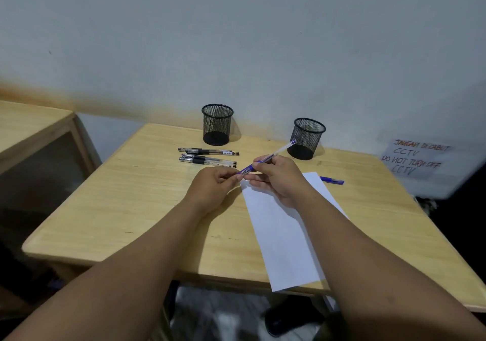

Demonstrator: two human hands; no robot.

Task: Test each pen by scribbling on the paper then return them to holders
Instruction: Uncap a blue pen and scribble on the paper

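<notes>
Currently, my right hand (273,177) grips the blue pen (265,160) at frame centre, above the paper (278,225); my left hand (218,180) pinches its cap end. A sudden tug could flick ink onto the surface (131,198).

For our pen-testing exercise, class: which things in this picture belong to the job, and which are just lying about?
Belongs to the job:
blue pen, held by the right hand and left hand
black pens
blue cap
sheet of paper
two mesh holders

Just lying about:
handwritten CCTV notice
neighbouring table
</notes>
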